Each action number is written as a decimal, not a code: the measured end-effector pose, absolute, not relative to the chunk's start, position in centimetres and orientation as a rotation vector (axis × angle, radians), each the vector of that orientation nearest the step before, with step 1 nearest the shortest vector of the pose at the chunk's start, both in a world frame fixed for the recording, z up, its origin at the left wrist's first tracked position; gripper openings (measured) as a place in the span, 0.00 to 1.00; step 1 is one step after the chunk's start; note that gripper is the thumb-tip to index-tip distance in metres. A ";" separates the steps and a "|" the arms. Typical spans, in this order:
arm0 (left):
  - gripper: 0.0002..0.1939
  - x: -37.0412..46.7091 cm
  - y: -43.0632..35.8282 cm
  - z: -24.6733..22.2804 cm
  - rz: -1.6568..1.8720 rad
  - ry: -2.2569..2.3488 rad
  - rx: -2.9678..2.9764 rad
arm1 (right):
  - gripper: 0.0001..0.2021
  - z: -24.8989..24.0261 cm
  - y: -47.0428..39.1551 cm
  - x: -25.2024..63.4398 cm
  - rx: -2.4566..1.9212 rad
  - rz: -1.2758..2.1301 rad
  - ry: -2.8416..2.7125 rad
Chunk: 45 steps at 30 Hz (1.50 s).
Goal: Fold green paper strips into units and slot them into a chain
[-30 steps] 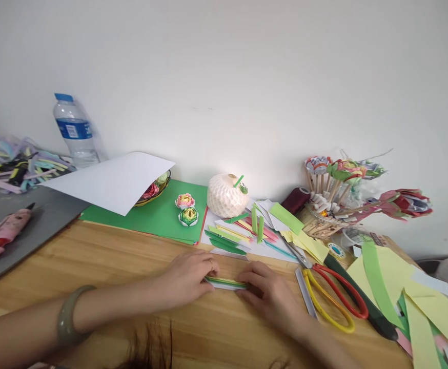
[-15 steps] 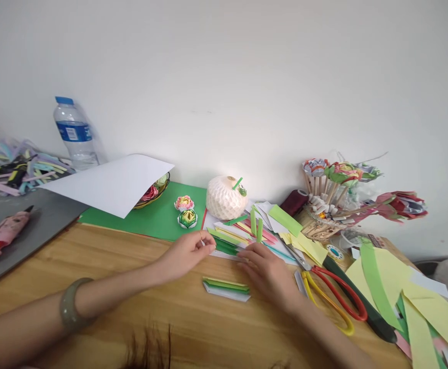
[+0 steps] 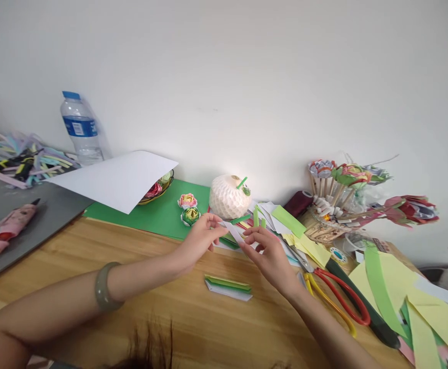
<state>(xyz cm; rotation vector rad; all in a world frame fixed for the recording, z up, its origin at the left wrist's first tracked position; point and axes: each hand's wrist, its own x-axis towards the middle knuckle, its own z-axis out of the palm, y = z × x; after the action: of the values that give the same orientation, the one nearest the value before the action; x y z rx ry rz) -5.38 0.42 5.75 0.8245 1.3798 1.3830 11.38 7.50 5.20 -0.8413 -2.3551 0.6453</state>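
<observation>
A small white paper strip (image 3: 233, 232) is stretched between my two hands, above the pile of paper pieces. My left hand (image 3: 204, 237) pinches its upper left end between thumb and finger. At its lower right end, my right hand (image 3: 264, 251) has its fingers closed on it. Nearer to me, a folded stack of green, yellow and white strips (image 3: 227, 288) lies on the wooden table (image 3: 162, 312). A pink paper flower (image 3: 187, 200) and a green one (image 3: 189, 216) sit left of my hands. Behind stands a round object in white foam net (image 3: 228, 197).
Scissors with red and yellow handles (image 3: 343, 297) and yellow-green papers (image 3: 385, 282) lie right. Paper flowers on sticks (image 3: 349, 174) stand behind them. Left are a large white sheet (image 3: 120, 179), a water bottle (image 3: 81, 128) and a pink glue gun (image 3: 11, 228) on a grey mat (image 3: 51, 210).
Both hands have lifted slightly from the paper pile and now hold a white strip between them. The view has shifted a little.
</observation>
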 end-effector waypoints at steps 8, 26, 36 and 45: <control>0.14 -4.8 1.0 5.4 1.373 1.206 0.774 | 0.07 4.2 6.7 9.8 -0.651 0.051 -2.444; 0.07 -6.4 1.7 4.6 1.558 1.203 0.660 | 0.03 4.6 7.9 11.2 -0.938 -0.125 -2.673; 0.06 -6.0 1.3 4.9 1.509 1.029 0.603 | 0.04 4.9 7.8 11.1 -0.993 -0.015 -2.518; 0.05 -5.6 1.2 4.8 1.487 0.993 0.529 | 0.04 5.2 6.3 10.4 -0.794 0.383 -2.409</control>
<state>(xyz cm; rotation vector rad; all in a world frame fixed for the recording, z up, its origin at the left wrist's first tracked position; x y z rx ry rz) -5.56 1.16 4.84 0.5293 0.9934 1.4869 10.43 6.30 5.17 -0.7939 -2.4090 0.3831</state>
